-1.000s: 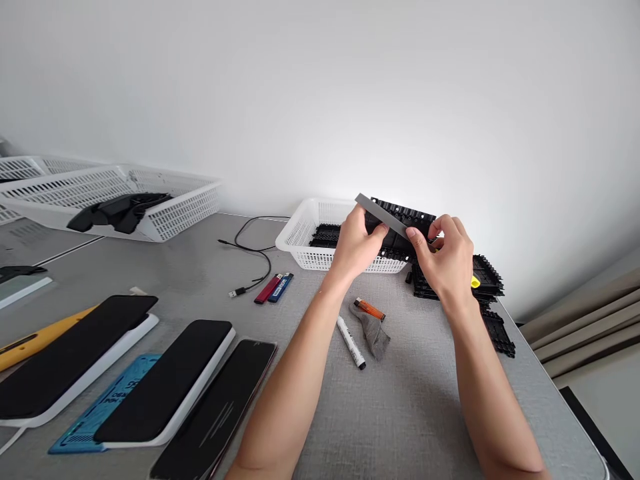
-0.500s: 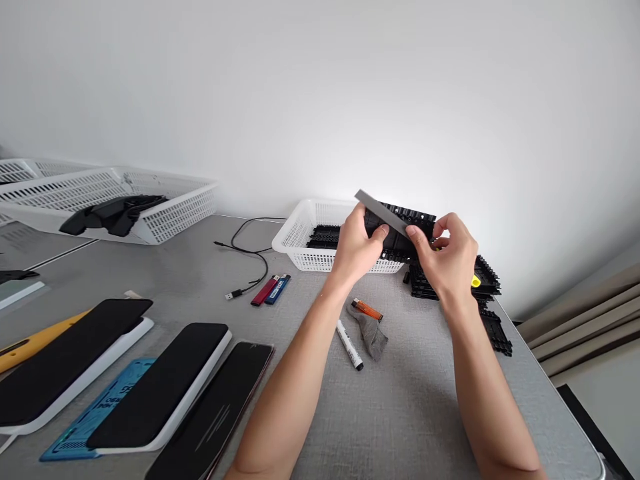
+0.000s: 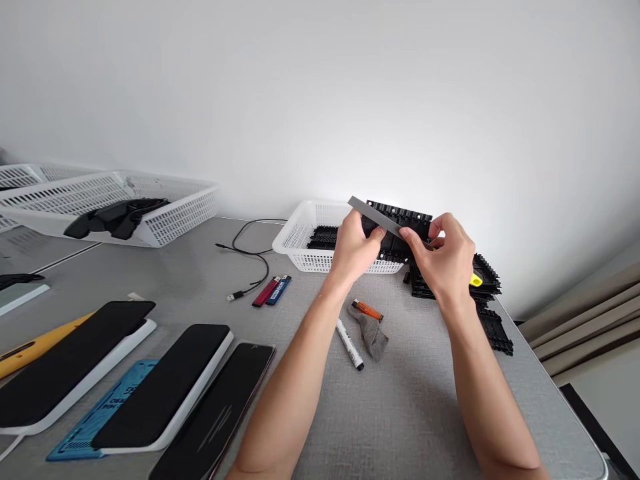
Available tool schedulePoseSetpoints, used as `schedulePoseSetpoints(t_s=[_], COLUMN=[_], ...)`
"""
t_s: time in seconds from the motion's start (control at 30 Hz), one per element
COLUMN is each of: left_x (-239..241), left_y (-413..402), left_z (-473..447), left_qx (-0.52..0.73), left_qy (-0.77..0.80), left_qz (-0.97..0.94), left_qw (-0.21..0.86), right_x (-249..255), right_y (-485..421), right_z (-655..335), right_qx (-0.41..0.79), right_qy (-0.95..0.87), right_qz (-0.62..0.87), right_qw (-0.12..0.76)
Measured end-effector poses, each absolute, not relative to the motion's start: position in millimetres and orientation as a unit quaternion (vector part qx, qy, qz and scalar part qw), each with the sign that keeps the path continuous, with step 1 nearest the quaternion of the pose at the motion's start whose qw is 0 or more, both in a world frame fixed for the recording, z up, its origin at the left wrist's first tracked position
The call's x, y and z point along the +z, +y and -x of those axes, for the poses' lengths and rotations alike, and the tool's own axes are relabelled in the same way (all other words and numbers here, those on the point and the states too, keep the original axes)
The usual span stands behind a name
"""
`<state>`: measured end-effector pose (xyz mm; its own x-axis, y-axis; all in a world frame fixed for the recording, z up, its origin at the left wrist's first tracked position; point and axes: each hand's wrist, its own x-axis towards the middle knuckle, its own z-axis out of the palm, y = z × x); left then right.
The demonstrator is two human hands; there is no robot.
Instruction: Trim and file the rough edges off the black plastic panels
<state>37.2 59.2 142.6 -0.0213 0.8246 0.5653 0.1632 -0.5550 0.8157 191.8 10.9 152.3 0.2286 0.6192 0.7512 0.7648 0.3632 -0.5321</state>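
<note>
Roughly before the right half of the small white basket (image 3: 311,259), as viewed, a black panel (image 3: 393,248) is held up, tilted, hiding part of that basket. Handling, by judgement: light, stiff moulded plastic; toothed edges may snag or snap under a hard squeeze, so best taken across the flat middle. Over its face slants a grey strip (image 3: 375,215), probably thin rigid metal, perhaps slick or sharp-edged; broad flats look the safer hold.

Left hand (image 3: 356,248), in front of the basket's middle: fingers closed on the panel's left end, thumb on the face, just below the strip. Right hand (image 3: 447,259), beyond the basket's right end: thumb pressed to the strip's lower end, fingers curled in with only a narrow gap; whether they grip the panel too, cannot tell. Panel spans the space between the two sets of fingers.

Yellow piece (image 3: 477,280) shows behind the right wrist; link to strip hidden. Stacked black pieces (image 3: 489,279) right of the basket. Nearer than the basket, on the surface (image 3: 400,413): grey cloth (image 3: 374,337), orange lighter (image 3: 368,311), white marker (image 3: 350,345).
</note>
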Motion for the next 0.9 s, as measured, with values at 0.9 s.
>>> schedulePoseSetpoints(t_s=[0.9], left_x=[144], left_y=[61], left_z=[-25], left_qx=[0.621], left_qy=[0.395], left_qz=[-0.588], left_qw=[0.335], right_x=[148], right_y=[18], right_z=[-206], right_qx=[-0.054], right_qy=[-0.585], right_qz=[0.558], right_qw=[0.586])
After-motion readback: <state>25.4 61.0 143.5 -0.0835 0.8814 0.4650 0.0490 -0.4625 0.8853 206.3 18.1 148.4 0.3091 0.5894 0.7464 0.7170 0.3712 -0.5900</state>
